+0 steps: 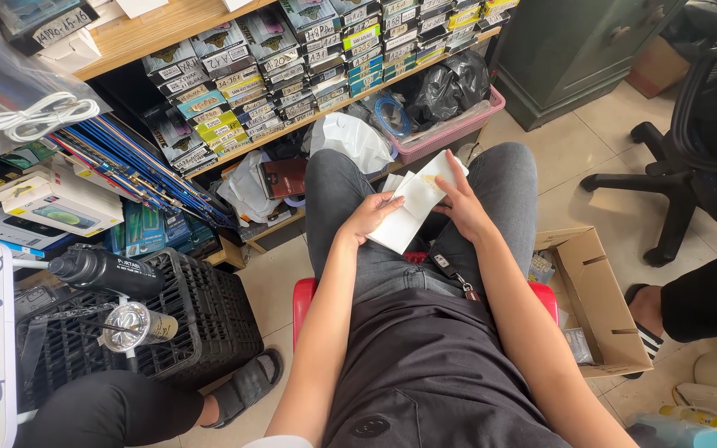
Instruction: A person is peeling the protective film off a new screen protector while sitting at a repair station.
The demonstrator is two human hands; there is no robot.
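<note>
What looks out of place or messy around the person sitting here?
The hands hold flat white packets neatly. The cardboard box lies tipped on the floor, flaps open, and plastic bags are stuffed loosely under the shelf.

- My lap point(425, 249) carries a stack of white packets point(415, 207), lying across both thighs near the knees.
- The red stool point(302, 300) under me shows only its edges.
- The tiled floor point(574, 158) bears a black crate point(201, 323) at my left, an open cardboard box point(599, 299) at my right, and a pink basket point(450, 133) (stuffed with bags) under the wooden shelf point(151, 33).
</note>
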